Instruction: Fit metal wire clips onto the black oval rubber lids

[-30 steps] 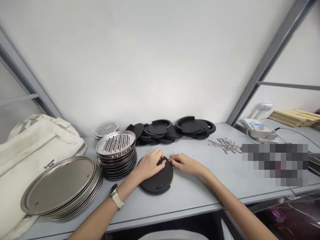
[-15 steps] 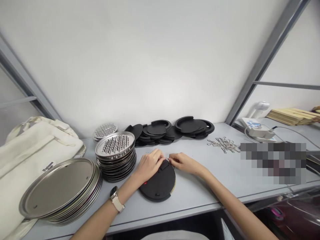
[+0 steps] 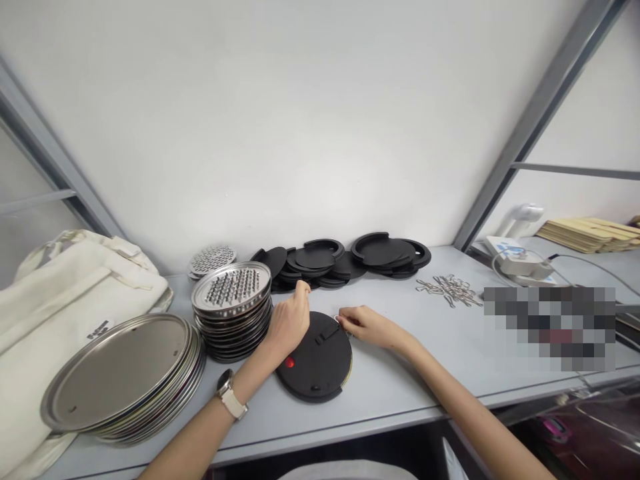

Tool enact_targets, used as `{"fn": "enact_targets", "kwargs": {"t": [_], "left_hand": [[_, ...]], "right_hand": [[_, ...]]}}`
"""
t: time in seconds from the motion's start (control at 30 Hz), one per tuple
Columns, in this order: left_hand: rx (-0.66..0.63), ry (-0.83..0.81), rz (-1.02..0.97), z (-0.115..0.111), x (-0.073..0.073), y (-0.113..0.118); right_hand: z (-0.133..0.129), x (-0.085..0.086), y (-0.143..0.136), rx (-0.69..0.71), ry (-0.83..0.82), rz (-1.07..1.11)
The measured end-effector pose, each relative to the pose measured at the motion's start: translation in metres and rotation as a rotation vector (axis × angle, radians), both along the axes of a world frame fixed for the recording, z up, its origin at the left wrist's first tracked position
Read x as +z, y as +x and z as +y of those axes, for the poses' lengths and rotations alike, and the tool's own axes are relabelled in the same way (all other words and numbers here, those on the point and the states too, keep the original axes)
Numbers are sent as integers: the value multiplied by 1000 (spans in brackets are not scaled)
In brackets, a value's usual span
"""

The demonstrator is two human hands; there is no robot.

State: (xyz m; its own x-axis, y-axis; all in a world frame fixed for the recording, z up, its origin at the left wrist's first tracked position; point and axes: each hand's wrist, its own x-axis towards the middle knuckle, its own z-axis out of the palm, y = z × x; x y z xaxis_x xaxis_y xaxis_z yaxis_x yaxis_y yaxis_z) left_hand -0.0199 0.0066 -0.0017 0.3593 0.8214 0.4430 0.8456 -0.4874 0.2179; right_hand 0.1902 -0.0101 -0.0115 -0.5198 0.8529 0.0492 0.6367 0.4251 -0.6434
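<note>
Head view: left hand (image 3: 291,322) angled up, grip curled together; right hand (image 3: 367,327) level, grip pinching metal clip (image 3: 337,319).

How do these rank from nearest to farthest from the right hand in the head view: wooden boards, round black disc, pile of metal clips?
1. Round black disc: right beside the right hand, to its left.
2. Pile of metal clips: to the hand's right, farther back.
3. Wooden boards: stacked toward the far right.
</note>
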Motion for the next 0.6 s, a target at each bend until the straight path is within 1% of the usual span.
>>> {"fn": "enact_targets", "kwargs": {"t": [0.07, 0.17, 0.27, 0.37, 0.43, 0.5, 0.6], "left_hand": [[9, 12, -26, 0, 0, 0], [-54, 1, -2, -3, 3, 1], [-174, -34, 76, -8, 4, 2], [-333, -86, 130, -11, 2, 4], [-408, -110, 152, -13, 1, 5], [-415, -119, 170, -13, -1, 6], [-364, -115, 178, -13, -3, 6]], "right_hand": [[0, 0, 0, -1, 7, 2], [0, 1, 0, 7, 11, 4], [0, 1, 0, 1, 5, 4], [-1, 2, -1, -26, 14, 15], [-2, 3, -1, -36, 20, 28], [-3, 5, -2, -28, 15, 43], [-3, 5, -4, -7, 5, 63]]}}
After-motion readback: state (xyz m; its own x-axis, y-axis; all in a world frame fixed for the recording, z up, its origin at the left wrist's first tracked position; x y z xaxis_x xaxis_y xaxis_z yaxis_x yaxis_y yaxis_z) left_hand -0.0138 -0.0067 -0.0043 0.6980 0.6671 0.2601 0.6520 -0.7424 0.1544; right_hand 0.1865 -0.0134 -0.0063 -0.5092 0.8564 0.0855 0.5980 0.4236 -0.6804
